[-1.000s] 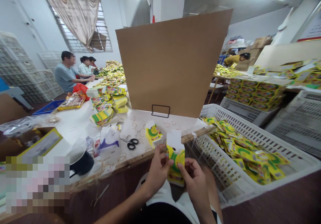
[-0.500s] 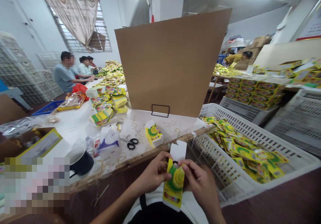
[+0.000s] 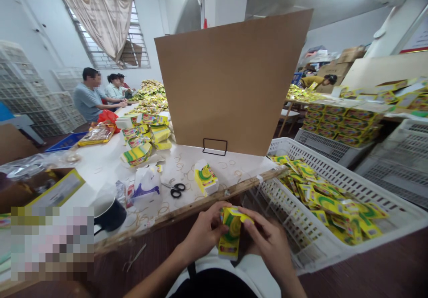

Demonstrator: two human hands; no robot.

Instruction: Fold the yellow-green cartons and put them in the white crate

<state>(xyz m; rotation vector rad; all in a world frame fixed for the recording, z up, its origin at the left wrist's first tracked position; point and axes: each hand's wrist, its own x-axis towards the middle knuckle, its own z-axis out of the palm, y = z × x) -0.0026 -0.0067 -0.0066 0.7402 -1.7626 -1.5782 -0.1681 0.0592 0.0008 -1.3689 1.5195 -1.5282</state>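
Observation:
Over my lap, both hands grip a small yellow and green carton (image 3: 230,240) that stands roughly upright. My left hand (image 3: 211,226) is closed around its left side near the top. With thumb and fingers, my right hand (image 3: 264,232) pinches the yellow flap at the carton's upper right. The flap is folded down over the top, so the inside of the carton is hidden. On the table edge just beyond lies a similar yellow and white carton stack (image 3: 206,178). Black-handled scissors (image 3: 176,191) rest to its left.
A white plastic crate (image 3: 337,177) of filled-looking yellow packs stands to my right. A cardboard sheet (image 3: 234,84) rises behind a wire stand (image 3: 214,147). At left are a dark mug (image 3: 112,215) and piled cartons (image 3: 137,151). Several people sit or lean at farther tables.
The carton's white top flap, upright before, is now folded over, with its yellow side showing at the top. My right hand has shifted slightly along with the flap.

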